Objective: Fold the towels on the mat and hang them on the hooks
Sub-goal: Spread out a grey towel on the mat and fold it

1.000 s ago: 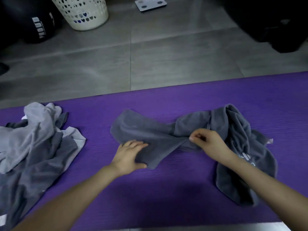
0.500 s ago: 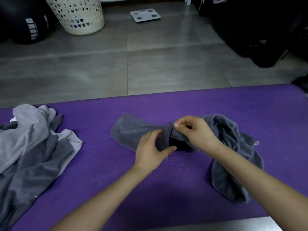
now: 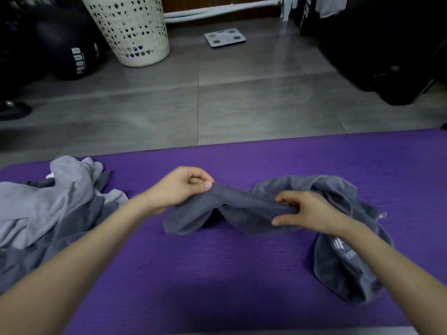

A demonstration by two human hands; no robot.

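The dark grey terry towel (image 3: 244,209) lay crumpled near the middle of the purple foam mat (image 3: 217,274), and its bulk trailed toward 4 o'clock. The left grip (image 3: 181,187) pinched a raised edge of it between thumb and curled fingers. The right grip (image 3: 307,211), at 3 o'clock from the left one, held bunched cloth in curled fingers. A heap of light and dark grey towels (image 3: 48,209) sat on the mat at 9 o'clock. 1 cream perforated plastic basket (image 3: 133,30) stood at 11 o'clock.

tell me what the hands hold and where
Both hold the dark grey towel: the left hand pinches an edge near its left end, the right hand grips its bunched middle.
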